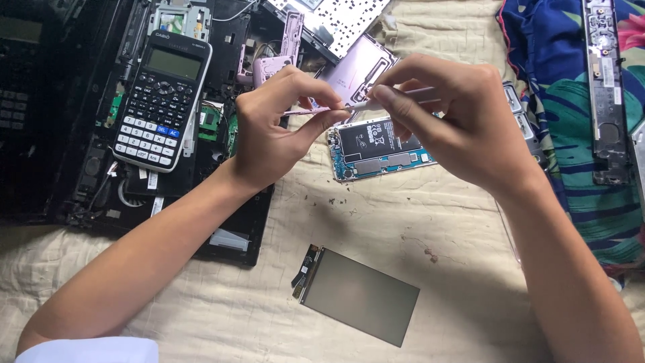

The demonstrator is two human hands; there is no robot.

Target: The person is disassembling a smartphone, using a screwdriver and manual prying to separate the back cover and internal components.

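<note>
Phone parts lie spread on a cream quilted bedsheet (403,222). Both hands meet above an opened phone (376,149) with its battery and circuit board showing. The left hand (275,131) pinches a thin pink strip (306,111); the right hand (457,128) grips a slim white tool (403,96), its tip touching that strip. Nearer the person lies a loose screen panel (359,296). A black calculator (163,101) rests on a dismantled laptop (80,168) at left.

A home, it seems, used as a makeshift repair spot: a quilted bedspread (416,215) and floral cloth (571,154) carry an opened laptop (101,195), a calculator (163,101) and phone parts (376,151).
</note>
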